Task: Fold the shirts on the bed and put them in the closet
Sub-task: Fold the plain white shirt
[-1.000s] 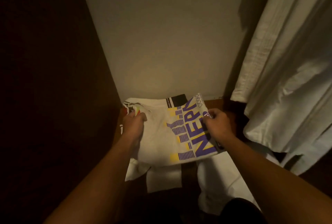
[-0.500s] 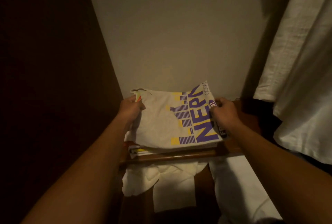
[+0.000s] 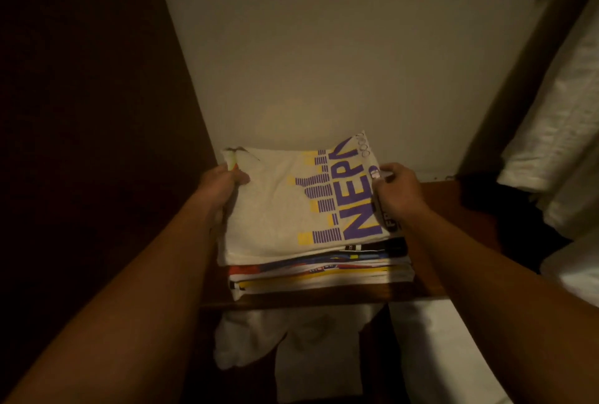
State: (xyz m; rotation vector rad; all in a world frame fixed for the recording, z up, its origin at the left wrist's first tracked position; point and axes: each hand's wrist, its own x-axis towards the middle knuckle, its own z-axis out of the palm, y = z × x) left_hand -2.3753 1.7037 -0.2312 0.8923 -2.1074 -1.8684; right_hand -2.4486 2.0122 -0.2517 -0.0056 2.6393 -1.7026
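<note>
A folded white shirt (image 3: 275, 209) with purple and yellow print lies on top of a stack of folded shirts (image 3: 321, 271) on a dark wooden closet shelf (image 3: 434, 196). My left hand (image 3: 217, 181) grips the shirt's left edge near its collar. My right hand (image 3: 397, 190) pinches its right edge by the print. Both forearms reach in from below.
The closet's pale back wall (image 3: 324, 47) rises behind the stack and a dark side panel (image 3: 97, 112) stands at the left. White garments (image 3: 557, 128) hang at the right. More white cloth (image 3: 291, 345) lies below the shelf.
Both hands have carried the folded shirt forward and set it on the stack on the shelf. The stack of shirts under it has come into view.
</note>
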